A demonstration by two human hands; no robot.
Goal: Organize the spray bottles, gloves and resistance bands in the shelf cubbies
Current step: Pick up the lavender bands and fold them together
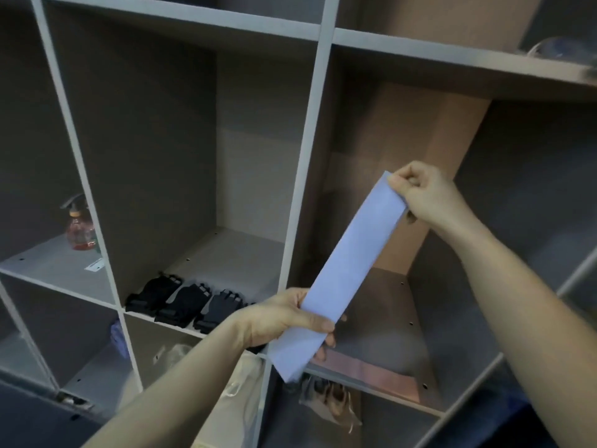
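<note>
Before the shelf (318, 130), left hand (284, 318) and right hand (426, 192) grip blue band (349, 266).

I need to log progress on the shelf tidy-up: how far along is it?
Done, it seems: black gloves lined up in the middle cubby, a spray bottle in the left cubby, a pink band flat in the right cubby. In hand: the left hand and right hand hold a lavender band stretched. Left: placing it; bagged items below remain.

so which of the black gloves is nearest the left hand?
The rightmost black glove in the middle cubby row: it lies right beside the left hand; the other two gloves sit further left.
</note>
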